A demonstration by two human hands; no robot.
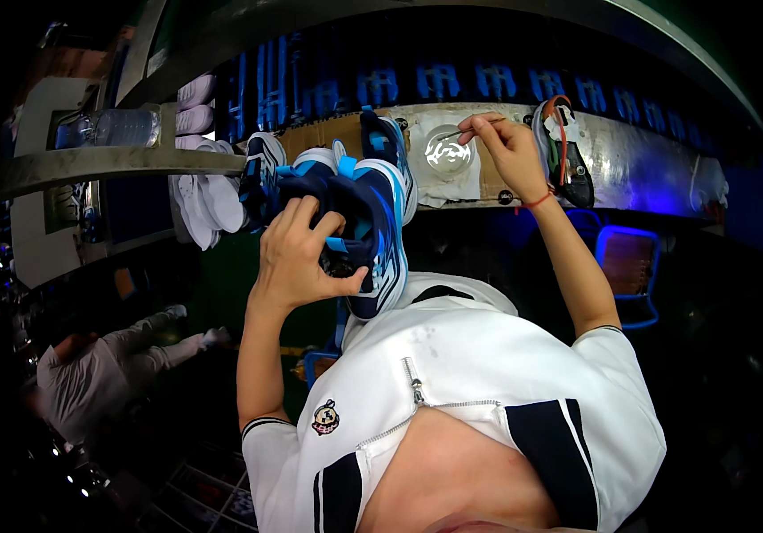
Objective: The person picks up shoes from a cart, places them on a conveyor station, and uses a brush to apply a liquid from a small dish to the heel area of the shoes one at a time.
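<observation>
Dim factory surroundings are seen past a curved metal bench (648, 169) that bends across the upper part of the view, with a row of blue markings running along the dark band behind it. 1 blue and white sports shoe (372, 235) is held up in front of the bench by the left hand (297, 258), whose fingers and thumb are closed around its dark upper, the sole facing right. More blue shoes (261, 169) are set on the bench just behind it.

A thin brush (475, 131) is pinched between the fingertips of the right hand (510, 151), which is raised well apart from the left hand; its tip is held over a small round dish (446, 151) resting on a pale cloth on the bench. A red string is worn on that wrist. Just to the right of the hand, 1 dark shoe sole (563, 151) with a red cord lies on the bench.

White shoe parts (208, 200) are stacked at the left under a metal rail, and a clear plastic bottle (110, 129) lies above it. At the lower left, another person in pale clothing (97, 377) is seen.
</observation>
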